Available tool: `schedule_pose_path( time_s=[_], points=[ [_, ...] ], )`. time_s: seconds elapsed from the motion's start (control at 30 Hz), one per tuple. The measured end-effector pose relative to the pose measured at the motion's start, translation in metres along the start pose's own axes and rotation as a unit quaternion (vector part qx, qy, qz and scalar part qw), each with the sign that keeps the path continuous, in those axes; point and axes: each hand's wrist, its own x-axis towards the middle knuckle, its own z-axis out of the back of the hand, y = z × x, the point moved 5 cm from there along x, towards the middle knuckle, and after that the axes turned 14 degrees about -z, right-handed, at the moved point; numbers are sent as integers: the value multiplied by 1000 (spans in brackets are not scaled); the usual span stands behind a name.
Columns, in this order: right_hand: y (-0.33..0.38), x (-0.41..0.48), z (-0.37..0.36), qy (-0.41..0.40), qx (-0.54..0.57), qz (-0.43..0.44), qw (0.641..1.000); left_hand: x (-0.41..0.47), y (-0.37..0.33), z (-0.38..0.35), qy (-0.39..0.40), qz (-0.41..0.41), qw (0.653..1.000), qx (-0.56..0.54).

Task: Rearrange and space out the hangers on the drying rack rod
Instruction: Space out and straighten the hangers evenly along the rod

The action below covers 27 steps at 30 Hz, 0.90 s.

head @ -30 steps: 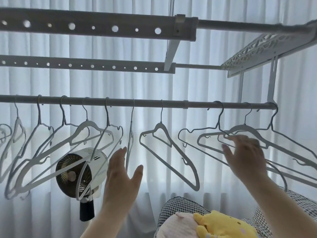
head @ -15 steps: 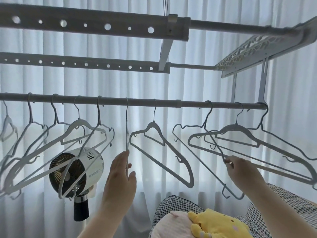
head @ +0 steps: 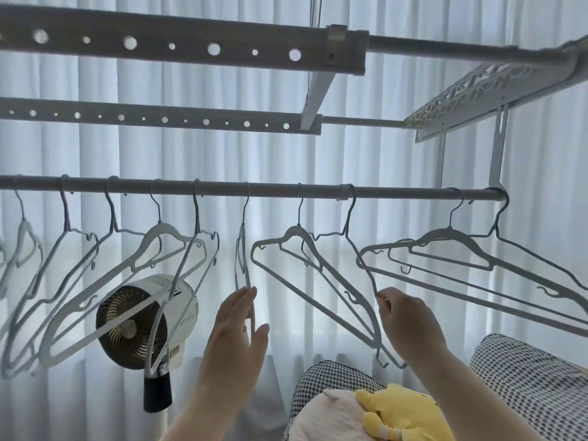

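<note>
A grey rod (head: 273,188) runs across the drying rack with several grey hangers hooked on it. My left hand (head: 237,332) pinches the lower edge of a hanger seen edge-on (head: 241,259) near the rod's middle. My right hand (head: 405,323) grips the lower arm of a thin wire hanger (head: 356,249) whose hook sits just right of the rod's joint. A white hanger (head: 297,246) hangs between the two. Two more hangers (head: 451,246) crowd the rod's right end. Several hangers (head: 152,249) lean together on the left.
A small white fan (head: 143,319) on a stand sits behind the left hangers. Perforated rack bars (head: 178,49) and a mesh shelf (head: 483,90) hang overhead. White curtains fill the background. Checked cushions (head: 528,380) and a yellow plush toy (head: 401,415) lie below right.
My left hand rose and closed on the edge-on hanger. My right hand dropped from the right hangers, gripped the thin wire hanger and slid its hook left along the rod, next to the white hanger.
</note>
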Motion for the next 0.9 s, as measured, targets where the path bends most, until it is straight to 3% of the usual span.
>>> schedule_pose_path(
  time_s=[0.2,0.33,0.6,0.7,0.8,0.9],
  points=[
    [3,-10,8,-23,-5,-20,1000,-1,5,5,-5,-11,1000,6],
    [-2,-21,26,-67,54,-15,996,-4,2,10,-15,-22,1000,-2],
    [-20,-13,39,-80,128,-22,988,3,-42,13,-111,-204,972,36],
    [-32,-7,48,-125,134,-6,983,4,-68,4,-124,-247,961,7],
    [-58,4,64,-193,119,6,974,3,-93,-25,-89,-236,965,-72],
    [-98,23,79,-200,71,-18,977,0,-109,-63,-59,-197,972,-117]
  ],
)
